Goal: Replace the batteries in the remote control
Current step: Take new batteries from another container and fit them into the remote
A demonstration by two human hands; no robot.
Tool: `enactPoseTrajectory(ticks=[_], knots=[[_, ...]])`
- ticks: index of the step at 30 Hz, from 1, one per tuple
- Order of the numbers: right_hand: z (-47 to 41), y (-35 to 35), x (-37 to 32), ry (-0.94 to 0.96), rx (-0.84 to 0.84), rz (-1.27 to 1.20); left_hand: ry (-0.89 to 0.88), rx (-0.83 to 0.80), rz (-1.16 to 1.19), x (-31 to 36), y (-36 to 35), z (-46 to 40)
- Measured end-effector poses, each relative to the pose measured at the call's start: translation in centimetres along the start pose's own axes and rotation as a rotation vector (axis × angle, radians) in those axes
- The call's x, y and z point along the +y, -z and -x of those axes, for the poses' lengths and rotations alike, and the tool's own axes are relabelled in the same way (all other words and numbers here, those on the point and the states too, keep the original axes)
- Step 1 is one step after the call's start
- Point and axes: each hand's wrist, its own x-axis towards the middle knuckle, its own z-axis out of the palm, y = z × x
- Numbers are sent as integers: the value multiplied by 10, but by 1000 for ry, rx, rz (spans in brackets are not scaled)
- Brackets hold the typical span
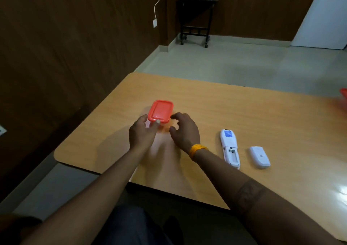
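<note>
A white remote control lies face down on the wooden table, its battery bay uncovered and seemingly empty. The white battery cover lies just to its right. A small box with an orange lid sits to the left of the remote. My left hand touches the box's near left corner, thumb on the lid's edge. Just right of the box hovers my right hand, fingers curled and apart, holding nothing. No batteries are visible.
A second orange object shows at the table's far right edge. The table's near edge runs diagonally under my forearms. Beyond the table are bare floor, a dark side table and a wood-panelled wall.
</note>
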Motion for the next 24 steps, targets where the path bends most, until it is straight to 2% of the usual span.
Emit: enactPoseTrajectory(ticks=[5,10,14,18,24], knots=[[-32,-15,1,191,-52,311,62,-47,-82,-8,-4,-30],[-36,-18,5,305,4,370,56,-44,13,-1,-3,-31],[-21,-7,6,384,119,299,29,-70,102,0,0,-24],[5,5,-1,310,164,140,10,-200,71,-4,-3,-5],[44,20,-3,297,154,40,-66,-111,4,-5,-10,32]])
